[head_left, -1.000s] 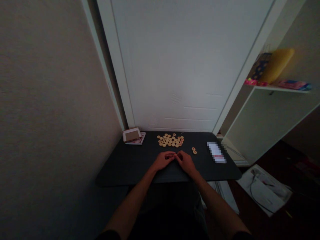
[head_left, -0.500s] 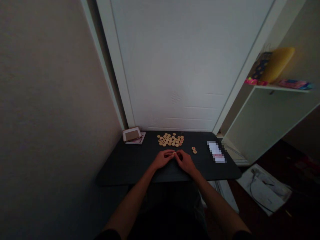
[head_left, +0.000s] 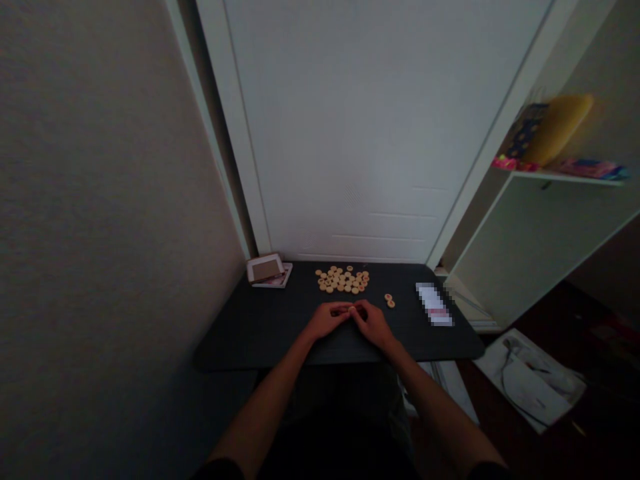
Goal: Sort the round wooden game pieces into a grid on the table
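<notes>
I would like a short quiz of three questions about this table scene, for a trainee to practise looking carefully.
1. True or false: the left hand and the right hand meet at their fingertips above the dark table.
2. Where does the heap of round pieces lie?
A. at the near edge of the table
B. toward the far edge, by the white door
C. on the shelf
3. Fill in: the pair of separate pieces lies between the heap and the ____ at the right.

Key
1. True
2. B
3. blurred flat item
</notes>
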A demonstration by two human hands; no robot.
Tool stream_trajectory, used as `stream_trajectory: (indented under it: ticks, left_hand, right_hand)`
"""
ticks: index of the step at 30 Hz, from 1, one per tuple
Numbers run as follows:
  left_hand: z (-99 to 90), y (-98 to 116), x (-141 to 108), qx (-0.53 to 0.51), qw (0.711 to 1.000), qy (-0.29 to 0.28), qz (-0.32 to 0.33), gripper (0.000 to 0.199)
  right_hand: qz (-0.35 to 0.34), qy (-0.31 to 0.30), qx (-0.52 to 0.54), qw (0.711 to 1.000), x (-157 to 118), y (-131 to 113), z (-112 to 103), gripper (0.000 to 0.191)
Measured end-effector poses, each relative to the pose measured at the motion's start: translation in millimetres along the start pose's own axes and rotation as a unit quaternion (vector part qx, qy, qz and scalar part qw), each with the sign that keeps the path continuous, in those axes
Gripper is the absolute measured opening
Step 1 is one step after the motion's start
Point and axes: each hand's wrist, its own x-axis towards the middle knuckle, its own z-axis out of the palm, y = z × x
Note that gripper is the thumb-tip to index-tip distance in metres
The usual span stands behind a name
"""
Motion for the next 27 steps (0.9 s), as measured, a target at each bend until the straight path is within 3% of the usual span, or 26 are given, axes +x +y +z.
stream_trajectory:
  ticks: [5, 12, 27]
  left_hand:
    - [-0.5, -5, 1, 0.041, 0.999, 0.016, 0.013, 0.042]
    - [-0.2, -8, 1, 0.044, 0.999, 0.018, 0.002, 0.040]
    - [1.7, -8, 1, 0.038, 0.999, 0.039, -0.003, 0.034]
  right_hand:
    - [0.006, 0.008, 0.003, 1.000, 0, 2, 1, 0.024]
    - [0.044, 0.095, 0.007, 0.994, -1, 20, -3, 0.029]
    - [0.088, 0.121, -0.069, 0.986, -28, 71, -74, 0.034]
